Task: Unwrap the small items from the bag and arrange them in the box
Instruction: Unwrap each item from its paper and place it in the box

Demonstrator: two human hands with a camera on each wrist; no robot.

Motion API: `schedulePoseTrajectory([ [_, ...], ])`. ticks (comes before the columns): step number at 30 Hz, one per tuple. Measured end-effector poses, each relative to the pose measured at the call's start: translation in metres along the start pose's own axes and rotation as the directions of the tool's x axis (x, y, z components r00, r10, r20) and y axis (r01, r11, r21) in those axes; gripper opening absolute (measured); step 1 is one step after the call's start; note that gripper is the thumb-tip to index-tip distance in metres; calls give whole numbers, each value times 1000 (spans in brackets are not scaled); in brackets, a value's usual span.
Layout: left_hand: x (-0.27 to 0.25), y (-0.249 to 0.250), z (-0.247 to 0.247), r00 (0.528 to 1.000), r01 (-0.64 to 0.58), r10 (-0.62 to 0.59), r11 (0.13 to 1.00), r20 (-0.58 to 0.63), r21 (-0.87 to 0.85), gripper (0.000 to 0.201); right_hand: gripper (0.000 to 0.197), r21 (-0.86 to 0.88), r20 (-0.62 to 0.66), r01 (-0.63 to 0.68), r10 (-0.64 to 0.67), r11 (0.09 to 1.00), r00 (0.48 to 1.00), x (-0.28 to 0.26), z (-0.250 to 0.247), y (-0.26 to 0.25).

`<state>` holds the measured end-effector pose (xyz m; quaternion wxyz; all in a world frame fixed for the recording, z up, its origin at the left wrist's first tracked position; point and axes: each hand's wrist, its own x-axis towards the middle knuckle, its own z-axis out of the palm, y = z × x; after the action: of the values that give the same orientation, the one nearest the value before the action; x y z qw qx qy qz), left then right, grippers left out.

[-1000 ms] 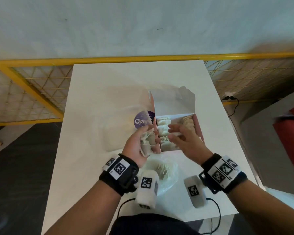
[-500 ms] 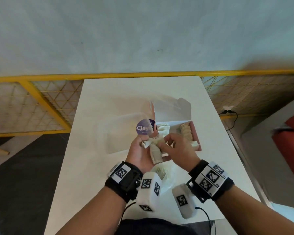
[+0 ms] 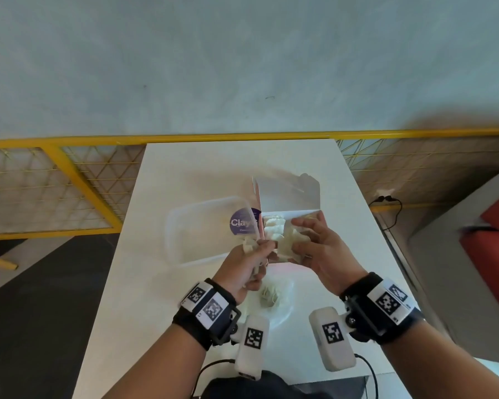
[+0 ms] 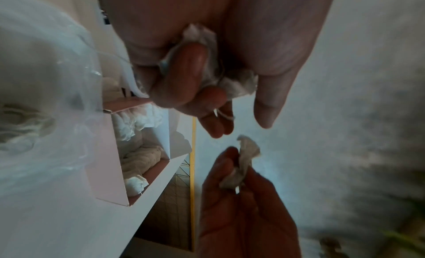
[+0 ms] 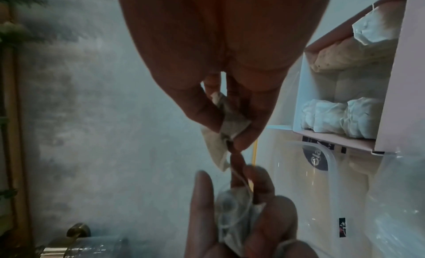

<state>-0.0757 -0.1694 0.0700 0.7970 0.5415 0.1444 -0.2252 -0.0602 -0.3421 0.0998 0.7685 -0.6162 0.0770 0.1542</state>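
Small crumpled whitish tea bag (image 5: 232, 127) pinched in right hand (image 3: 323, 251) fingers; left hand (image 3: 242, 269) fingers curl round its wrapper (image 4: 230, 80), above the box (image 3: 288, 194).

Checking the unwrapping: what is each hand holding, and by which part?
Right hand pinches a small pale paper sachet at its upper end; left hand clutches a crumpled white bundle with trailing string.

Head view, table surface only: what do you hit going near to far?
Clear plastic bag → left hand and right hand, level → open box → yellow railing.
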Motion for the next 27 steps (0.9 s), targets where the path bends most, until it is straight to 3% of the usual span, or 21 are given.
schedulePoseTrajectory([
  [2,0,1,6,999,-47,46,992,8,119,11,36,-60,17,21,-20,998,1000,-5,4,0],
  [5,0,0,11,993,-112,118,967,-14,227,17,31,-143,-71,74,-84,987,994,-8,6,4],
  [10,-3,4,6,983,-150,167,967,-70,205,12,26,-165,-135,65,-87,984,987,-13,2,13],
  [13,-3,5,2,969,-197,230,941,-94,274,20,27,-267,-57,39,-56,963,997,-13,-1,13],
  [16,-4,7,2,963,-227,266,892,-49,390,16,34,-519,66,121,-101,846,993,-14,1,7],
  [18,-5,8,2,968,-229,251,880,1,416,21,28,-581,132,157,-98,799,986,-17,8,-1],
  [23,-8,8,0,987,-145,159,946,-24,291,9,5,-660,148,252,-207,708,967,-18,11,-10],
  [27,-10,13,-8,999,-31,32,995,-5,97,24,12,-726,176,302,-257,618,950,-11,-2,-5],
])
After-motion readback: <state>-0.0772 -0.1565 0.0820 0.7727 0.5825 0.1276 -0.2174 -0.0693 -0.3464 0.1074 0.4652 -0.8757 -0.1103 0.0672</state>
